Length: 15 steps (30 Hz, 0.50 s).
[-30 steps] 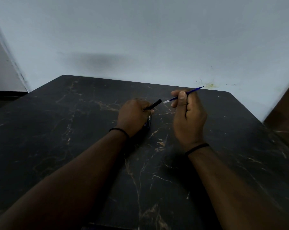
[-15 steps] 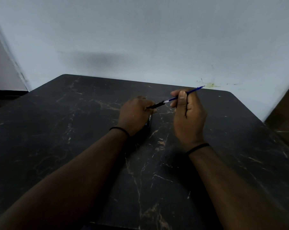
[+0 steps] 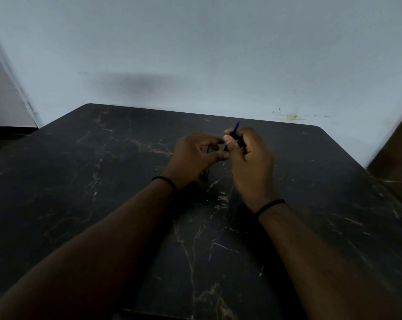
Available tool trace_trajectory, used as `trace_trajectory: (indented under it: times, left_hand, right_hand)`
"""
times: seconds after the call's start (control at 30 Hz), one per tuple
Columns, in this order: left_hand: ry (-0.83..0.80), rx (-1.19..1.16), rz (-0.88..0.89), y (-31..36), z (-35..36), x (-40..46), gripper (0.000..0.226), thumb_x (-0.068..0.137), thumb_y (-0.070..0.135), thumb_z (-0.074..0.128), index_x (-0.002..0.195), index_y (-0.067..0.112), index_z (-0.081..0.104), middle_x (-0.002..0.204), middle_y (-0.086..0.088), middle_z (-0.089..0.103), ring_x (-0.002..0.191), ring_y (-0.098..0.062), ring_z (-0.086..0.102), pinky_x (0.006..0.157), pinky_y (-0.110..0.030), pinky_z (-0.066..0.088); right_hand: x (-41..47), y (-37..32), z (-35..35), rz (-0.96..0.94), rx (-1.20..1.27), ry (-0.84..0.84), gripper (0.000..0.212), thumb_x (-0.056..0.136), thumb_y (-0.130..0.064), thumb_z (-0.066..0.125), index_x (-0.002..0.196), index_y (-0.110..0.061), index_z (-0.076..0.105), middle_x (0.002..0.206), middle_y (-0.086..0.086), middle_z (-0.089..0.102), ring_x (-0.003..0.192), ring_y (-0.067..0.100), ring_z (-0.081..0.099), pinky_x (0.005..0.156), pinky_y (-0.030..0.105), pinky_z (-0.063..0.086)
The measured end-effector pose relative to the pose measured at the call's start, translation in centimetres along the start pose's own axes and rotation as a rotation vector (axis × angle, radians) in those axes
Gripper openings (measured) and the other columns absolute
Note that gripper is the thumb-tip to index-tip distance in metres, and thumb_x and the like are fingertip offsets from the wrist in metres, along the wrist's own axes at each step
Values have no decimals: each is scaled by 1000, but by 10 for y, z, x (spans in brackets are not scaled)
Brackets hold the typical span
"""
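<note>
A blue pen stands steeply in my right hand, which grips its middle with thumb and curled fingers. Only the blue upper end and a dark lower end show. My left hand sits just to the left, its index finger and thumb curled into a ring whose tips meet the pen's dark lower end beside my right thumb. A slim dark object pokes out under my left palm; what it is stays unclear. Both hands hover over the middle of the black marble-patterned table.
A pale wall stands right behind the table's far edge. Dark wooden furniture stands at the right, close to the table's corner. A dark floor strip lies at the far left.
The black cap in my left hand went onto the pen's tip. My right hand then swung the pen from a shallow slant to nearly upright, and the hands came together.
</note>
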<state>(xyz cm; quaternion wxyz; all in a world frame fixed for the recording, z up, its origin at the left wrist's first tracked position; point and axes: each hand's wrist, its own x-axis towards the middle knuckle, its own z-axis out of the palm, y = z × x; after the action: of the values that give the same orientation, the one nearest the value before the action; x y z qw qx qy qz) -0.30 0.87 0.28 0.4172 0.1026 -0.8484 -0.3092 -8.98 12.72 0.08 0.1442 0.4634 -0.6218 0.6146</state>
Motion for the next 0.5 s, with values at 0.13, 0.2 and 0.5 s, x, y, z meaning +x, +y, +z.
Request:
trace_trajectory:
  times: [0.13, 0.2, 0.5]
  left_hand:
    - [230, 336, -210, -18, -14, 5, 52, 91, 51, 60, 51, 22, 43, 46, 8, 39, 42, -4, 33, 45, -23, 25]
    - [273, 514, -343, -23, -22, 3, 55, 91, 46, 61, 49, 16, 42, 45, 6, 38, 42, -6, 39, 46, -22, 20]
    - [-37, 590, -441, -21, -12, 1, 42, 77, 50, 75, 67, 10, 70, 65, -5, 69, 62, -19, 66, 49, -24, 45]
  right_hand:
    - [1, 3, -3, 46, 36, 52, 3, 98, -24, 61, 100, -26, 61, 85, -13, 63, 80, -4, 60, 68, 7, 45]
    - [1, 5, -4, 50, 5, 46, 1, 98, -28, 61, 98, -27, 61, 86, -11, 64, 81, 4, 62, 69, 17, 49]
    - [-1, 11, -2, 59, -78, 17, 11, 98, -33, 60, 98, -22, 63, 84, -6, 61, 72, 8, 56, 63, 18, 45]
